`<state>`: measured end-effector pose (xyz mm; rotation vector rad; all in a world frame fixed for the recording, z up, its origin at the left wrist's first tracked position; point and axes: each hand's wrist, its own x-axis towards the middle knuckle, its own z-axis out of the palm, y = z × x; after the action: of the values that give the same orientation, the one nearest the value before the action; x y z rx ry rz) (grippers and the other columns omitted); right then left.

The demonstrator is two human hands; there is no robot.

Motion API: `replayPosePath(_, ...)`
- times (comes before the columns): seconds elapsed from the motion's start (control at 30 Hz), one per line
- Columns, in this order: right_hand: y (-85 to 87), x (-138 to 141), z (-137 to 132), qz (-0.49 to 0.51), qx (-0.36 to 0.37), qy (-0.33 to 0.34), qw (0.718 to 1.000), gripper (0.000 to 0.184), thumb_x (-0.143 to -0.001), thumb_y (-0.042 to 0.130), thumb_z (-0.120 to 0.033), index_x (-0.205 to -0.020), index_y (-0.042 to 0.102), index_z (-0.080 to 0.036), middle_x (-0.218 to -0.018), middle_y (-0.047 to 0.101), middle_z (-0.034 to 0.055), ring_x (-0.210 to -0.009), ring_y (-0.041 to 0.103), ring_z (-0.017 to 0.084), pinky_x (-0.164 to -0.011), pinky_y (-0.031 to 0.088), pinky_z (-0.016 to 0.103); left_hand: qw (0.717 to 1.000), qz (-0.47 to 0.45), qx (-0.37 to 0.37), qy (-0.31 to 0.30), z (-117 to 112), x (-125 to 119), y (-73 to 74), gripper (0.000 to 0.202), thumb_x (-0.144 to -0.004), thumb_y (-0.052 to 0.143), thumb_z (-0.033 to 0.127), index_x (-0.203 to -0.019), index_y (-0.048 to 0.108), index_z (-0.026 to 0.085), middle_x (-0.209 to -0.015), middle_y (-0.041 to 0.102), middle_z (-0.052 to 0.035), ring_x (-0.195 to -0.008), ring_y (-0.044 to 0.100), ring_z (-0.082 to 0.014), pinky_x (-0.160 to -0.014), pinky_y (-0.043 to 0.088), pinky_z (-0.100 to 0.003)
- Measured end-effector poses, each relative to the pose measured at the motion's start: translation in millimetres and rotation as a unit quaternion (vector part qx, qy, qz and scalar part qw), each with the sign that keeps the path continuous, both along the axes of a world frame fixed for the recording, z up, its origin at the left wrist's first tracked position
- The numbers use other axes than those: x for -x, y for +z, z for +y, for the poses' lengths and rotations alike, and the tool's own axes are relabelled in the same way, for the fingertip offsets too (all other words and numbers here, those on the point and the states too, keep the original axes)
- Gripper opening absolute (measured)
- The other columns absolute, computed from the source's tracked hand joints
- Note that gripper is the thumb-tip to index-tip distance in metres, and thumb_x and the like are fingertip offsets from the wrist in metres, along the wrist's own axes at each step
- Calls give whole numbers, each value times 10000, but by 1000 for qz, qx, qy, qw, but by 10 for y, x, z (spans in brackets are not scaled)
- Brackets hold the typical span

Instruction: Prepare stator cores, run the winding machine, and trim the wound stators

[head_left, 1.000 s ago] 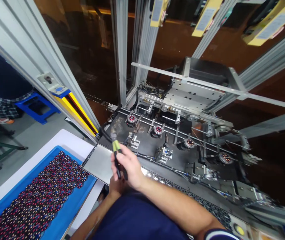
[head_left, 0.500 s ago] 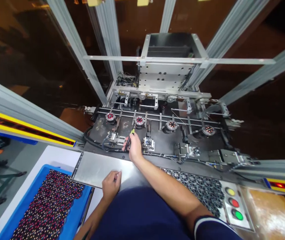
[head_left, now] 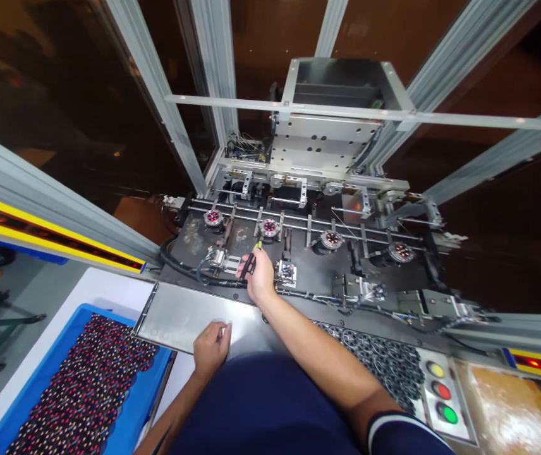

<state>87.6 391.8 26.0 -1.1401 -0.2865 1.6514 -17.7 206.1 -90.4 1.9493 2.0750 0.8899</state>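
Observation:
My right hand (head_left: 261,278) is closed around a slim black hand tool (head_left: 248,266) with a yellow-green part at its far end; its exact kind is unclear. That end points at the second round part from the left (head_left: 269,228), dark with red spots, seated in its holder on the machine. Whether they touch I cannot tell. Near my body, my left hand (head_left: 211,347) rests as a loose fist at the smooth metal plate (head_left: 180,316). Nothing shows in its fingers. Similar round parts sit at the left (head_left: 213,218) and to the right (head_left: 331,240).
A blue tray (head_left: 131,404) full of dark, red-dotted discs stands at left. Many grey rings (head_left: 379,360) lie at right, beside a panel with yellow, red and green buttons (head_left: 449,414). Metal posts (head_left: 157,82) and a crossbar (head_left: 337,111) frame the machine. Yellow-edged strips (head_left: 57,239) flank it.
The view has shifted slightly, so the machine sits a little further right. My right hand stays by the second holder, with the tool tilted a bit differently. My left hand has barely moved.

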Motion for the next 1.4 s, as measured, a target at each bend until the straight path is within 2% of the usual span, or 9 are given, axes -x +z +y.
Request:
replayPosePath(0.2, 4, 19, 44, 4, -5, 5, 1000, 264, -983, 508, -390, -936, 570, -138, -674, 558, -51, -464, 494, 49, -440, 447, 176, 1000, -10, 2, 11, -12, -5, -38, 238, -942, 548, 330, -823, 625, 140, -620, 542, 41, -567, 547, -104, -585, 473, -256)
replayPosePath(0.33, 235, -37, -132, 40, -36, 80, 995, 257, -937, 530, -413, -848, 523, -173, -638, 553, -57, -416, 481, 57, -370, 427, 172, 1000, -10, 4, 20, -8, -17, -25, 250, -945, 540, 338, -813, 624, 143, -615, 541, 42, -563, 546, -106, -584, 469, -258)
replayPosePath(0.5, 739, -656, -688, 100, -65, 278, 953, 353, -707, 776, -347, -926, 587, -144, -697, 620, 9, -375, 525, 122, -260, 398, 234, 1000, -8, 12, 22, -7, -18, 12, 247, -938, 530, 330, -803, 647, 159, -608, 560, 27, -558, 568, -115, -586, 444, -241)
replayPosePath(0.6, 868, -1192, -834, 72, -97, 302, 946, 412, -753, 738, -390, -1054, 585, -154, -765, 639, 32, -413, 551, 120, -288, 421, 220, 1000, -9, 9, 22, -16, -14, 31, 254, -931, 524, 327, -782, 660, 173, -603, 570, 12, -558, 575, -121, -594, 431, -231)
replayPosePath(0.67, 812, -1489, -802, 19, -102, 249, 963, 382, -779, 708, -408, -1053, 583, -173, -791, 642, 28, -448, 561, 112, -324, 455, 216, 1000, -10, 6, 23, -22, -9, 36, 254, -925, 529, 334, -779, 663, 175, -596, 567, 10, -557, 574, -126, -597, 425, -231)
replayPosePath(0.77, 570, -1760, -660, -32, -79, 165, 983, 288, -790, 687, -404, -940, 583, -181, -793, 646, 21, -525, 594, 124, -384, 509, 228, 1000, -7, 3, 22, -25, 2, 27, 245, -916, 545, 349, -793, 666, 175, -585, 556, 17, -547, 566, -127, -590, 414, -230)
replayPosePath(0.97, 123, -1770, -423, -35, -55, 74, 995, 239, -802, 646, -396, -907, 553, -203, -759, 653, 2, -542, 599, 129, -390, 490, 221, 1000, 15, 4, 11, -33, 36, -11, 243, -922, 546, 360, -806, 660, 179, -592, 564, 21, -549, 565, -125, -598, 417, -228)
replayPosePath(1.13, 24, -1728, -303, -17, -41, 27, 999, 247, -785, 641, -397, -899, 542, -203, -719, 653, -6, -532, 603, 136, -388, 474, 224, 1000, 23, 7, 5, -36, 56, -38, 240, -920, 554, 369, -813, 658, 182, -607, 576, 21, -555, 574, -123, -602, 423, -228)
replayPosePath(1.4, 17, -1740, -258, 2, -20, -5, 1000, 247, -781, 635, -384, -924, 547, -203, -718, 664, -7, -523, 600, 134, -400, 452, 223, 1000, 18, 16, 3, -35, 55, -26, 248, -916, 552, 377, -807, 657, 181, -600, 574, 18, -547, 566, -125, -598, 434, -230)
